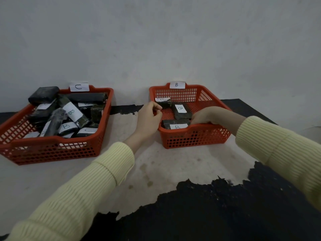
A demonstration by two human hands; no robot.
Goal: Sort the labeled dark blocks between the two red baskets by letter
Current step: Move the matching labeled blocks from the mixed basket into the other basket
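**Both hands at the B basket**

Two red plastic mesh baskets stand apart on a worn white-and-black desk (173,164) against a grey wall. The left red basket (52,141) carries a white paper tag marked C (79,86) and holds a jumbled pile of dark wrapped blocks (83,97), with B and C labels both showing.

The right red basket (191,138), tagged B (176,84), holds three B-labelled blocks: a far block (164,103) tilted at the left wall, a middle block (181,111) and a near block (176,124).

The left hand (148,119) is curled at the left rim with its fingertips at the far block; I cannot tell whether it grasps the block. The right hand (205,117) curls over the front rim beside the near block, its grasp equally unclear.
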